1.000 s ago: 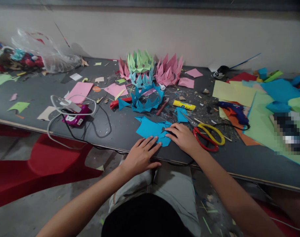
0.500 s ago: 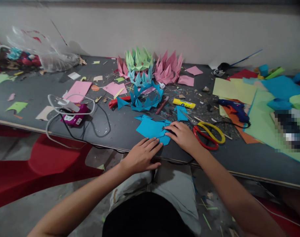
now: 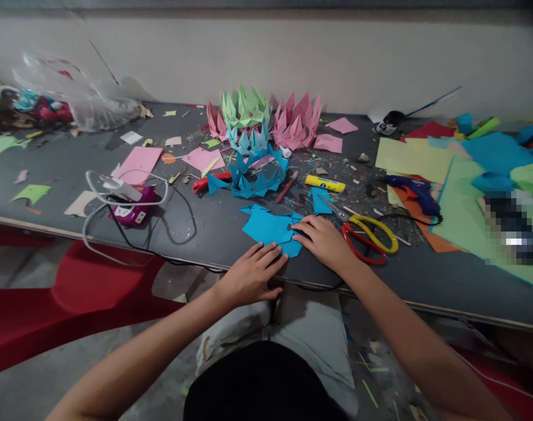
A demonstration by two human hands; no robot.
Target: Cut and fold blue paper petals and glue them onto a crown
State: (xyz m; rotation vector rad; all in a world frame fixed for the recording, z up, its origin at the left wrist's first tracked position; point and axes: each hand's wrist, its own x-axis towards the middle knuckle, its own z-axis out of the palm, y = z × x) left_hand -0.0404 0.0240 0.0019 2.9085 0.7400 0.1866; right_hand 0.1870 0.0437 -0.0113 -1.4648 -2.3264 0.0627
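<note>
A: State the location of the workpiece.
B: The blue paper lies on the dark table, near its front edge and directly ahead of the person. Folded, pointed portions show along its far side.

A: Report the left hand.
B: The left hand lies palm down, its fingers extended and slightly spread. The fingertips rest on the near edge of the paper; the thumb is set apart from them, close to the table edge. Nothing is clasped.

A: Report the right hand.
B: The right hand is at the right-hand end of the paper, fingers bent, fingertips touching it. Whether finger and thumb are pinched together on the sheet cannot be told.

A: List the adjacent items.
B: Scissors with one red and one yellow handle loop lie just right of the right hand. A small blue piece lies beyond that hand, near the blades. Behind it is a yellow tube.

A: And beyond the workpiece?
B: A blue paper crown stands behind the sheet, apart from it. Further back stand a light blue crown, a green crown and a pink crown.
</note>
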